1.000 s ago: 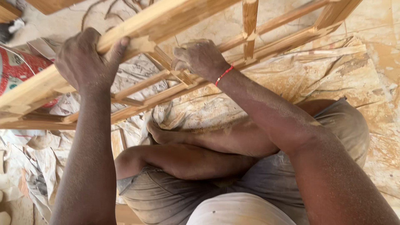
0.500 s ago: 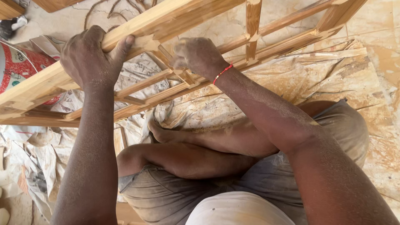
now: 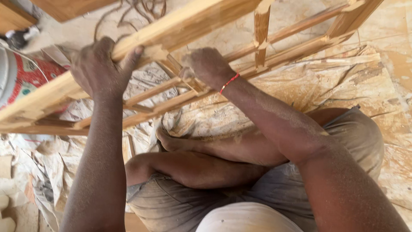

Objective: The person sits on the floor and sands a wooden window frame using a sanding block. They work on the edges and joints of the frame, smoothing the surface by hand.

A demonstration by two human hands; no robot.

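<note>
Seated person's crossed legs (image 3: 206, 163) on dusty sheeting (image 3: 343, 86), above which the left hand (image 3: 101, 68) grips the top rail of a wooden frame (image 3: 189, 23) and the right hand (image 3: 208, 66) closes around an inner slat.

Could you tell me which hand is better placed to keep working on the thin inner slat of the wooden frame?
Probably the right hand: it already rests on the inner slat, while the left hand grips the thick outer rail.
</note>
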